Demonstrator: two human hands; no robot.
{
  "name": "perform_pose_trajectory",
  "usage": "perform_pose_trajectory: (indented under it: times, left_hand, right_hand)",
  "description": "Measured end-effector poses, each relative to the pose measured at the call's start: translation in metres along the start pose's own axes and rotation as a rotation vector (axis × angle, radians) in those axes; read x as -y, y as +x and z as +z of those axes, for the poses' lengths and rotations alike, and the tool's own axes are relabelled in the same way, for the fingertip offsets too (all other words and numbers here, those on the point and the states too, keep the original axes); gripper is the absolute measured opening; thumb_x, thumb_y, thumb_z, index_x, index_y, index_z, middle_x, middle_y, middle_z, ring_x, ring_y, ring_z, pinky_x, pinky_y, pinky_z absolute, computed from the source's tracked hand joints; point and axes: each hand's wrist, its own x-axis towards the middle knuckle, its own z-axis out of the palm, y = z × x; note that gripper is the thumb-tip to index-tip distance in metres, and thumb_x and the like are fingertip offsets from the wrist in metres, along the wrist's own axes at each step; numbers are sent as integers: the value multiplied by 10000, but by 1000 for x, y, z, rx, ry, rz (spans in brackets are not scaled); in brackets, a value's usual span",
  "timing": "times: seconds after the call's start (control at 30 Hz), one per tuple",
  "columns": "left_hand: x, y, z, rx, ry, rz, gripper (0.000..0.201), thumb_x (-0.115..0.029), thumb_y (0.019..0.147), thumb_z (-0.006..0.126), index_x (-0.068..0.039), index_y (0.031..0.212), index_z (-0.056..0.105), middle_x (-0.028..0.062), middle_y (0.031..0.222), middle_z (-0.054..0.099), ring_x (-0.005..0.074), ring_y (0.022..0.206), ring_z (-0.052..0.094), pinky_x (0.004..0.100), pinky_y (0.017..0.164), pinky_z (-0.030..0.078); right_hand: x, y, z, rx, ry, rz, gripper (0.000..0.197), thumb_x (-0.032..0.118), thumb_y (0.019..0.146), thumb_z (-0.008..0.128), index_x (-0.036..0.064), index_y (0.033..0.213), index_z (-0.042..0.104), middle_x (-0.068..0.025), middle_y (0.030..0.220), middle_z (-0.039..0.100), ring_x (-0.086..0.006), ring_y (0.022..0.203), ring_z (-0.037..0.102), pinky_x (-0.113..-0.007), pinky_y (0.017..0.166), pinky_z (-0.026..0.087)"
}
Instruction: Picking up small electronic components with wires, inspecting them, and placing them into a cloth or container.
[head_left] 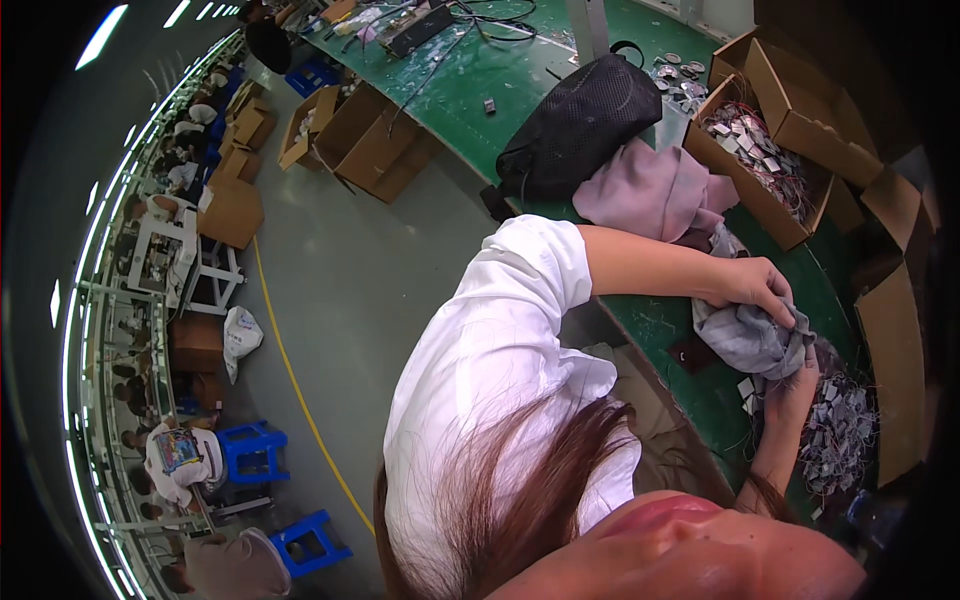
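Note:
A crumpled grey cloth [745,335] is bunched up between my two hands above the green workbench. My left hand [758,285] pinches its upper side, thumb and fingers bent into the fabric. From below, my right hand [798,385] grips the lower edge, its fingers partly covered by the folds. Whether something lies wrapped inside cannot be seen. Close to my right hand is a pile of small silvery parts with thin wires [838,435]. A few pale flat pieces [748,393] lie beside my right wrist.
A pink cloth [650,190] and a black mesh bag [590,125] lie beyond my left forearm. An open cardboard box [700,150] holds wired metal parts. More cardboard [895,350] borders the far side. Behind are blue stools [250,452] and seated people.

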Motion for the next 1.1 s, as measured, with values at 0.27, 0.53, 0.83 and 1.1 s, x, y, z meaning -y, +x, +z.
perform_pose_trajectory:
  times: [0.27,0.53,0.83,1.1]
  left_hand:
    - [-4,-3,3,32,18,8,241,-1,655,665,12,887,602,69,846,610,115,766,568,217,714,447]
    - [-6,-5,4,28,-36,62,218,-19,657,671,12,859,597,51,810,606,107,738,560,215,691,445]
    - [-8,1,-1,34,-49,29,308,36,681,611,21,982,552,85,909,590,127,816,568,234,776,446]
    - [-8,0,1,-23,-50,-79,150,-78,737,607,-10,861,558,32,801,576,97,702,553,219,644,449]
  right_hand:
    - [6,0,4,-30,-31,11,308,75,779,555,-21,1062,481,-95,1021,549,-177,916,548,-288,797,451]
    - [16,-5,12,-46,-19,-41,290,74,769,571,-18,1036,503,-80,987,554,-159,878,551,-280,755,454]
    - [19,-5,14,-28,-27,-94,312,37,764,542,-52,1057,486,-109,985,555,-165,908,544,-272,812,429]
    - [17,-8,22,-69,42,-8,180,38,769,539,-21,939,538,-64,873,583,-119,755,565,-236,661,459]
